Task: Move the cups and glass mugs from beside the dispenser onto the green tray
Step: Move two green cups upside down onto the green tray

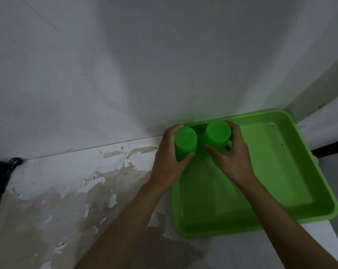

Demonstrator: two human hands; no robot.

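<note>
A green tray (pixel 280 171) lies on a worn white surface against the wall, at the right. My left hand (pixel 168 162) grips an upside-down green cup (pixel 185 141) over the tray's far left corner. My right hand (pixel 234 158) grips a second upside-down green cup (pixel 217 133) just to the right of it, inside the tray's far edge. The two cups stand side by side, almost touching. Whether their rims rest on the tray floor is hidden by my fingers. No dispenser or glass mug is in view.
A white wall (pixel 164 65) rises right behind the tray. The counter (pixel 76 200) has peeling paint. A dark object with a cable (pixel 1 171) sits at the left edge. The tray's right side overhangs near a dark gap (pixel 331 150).
</note>
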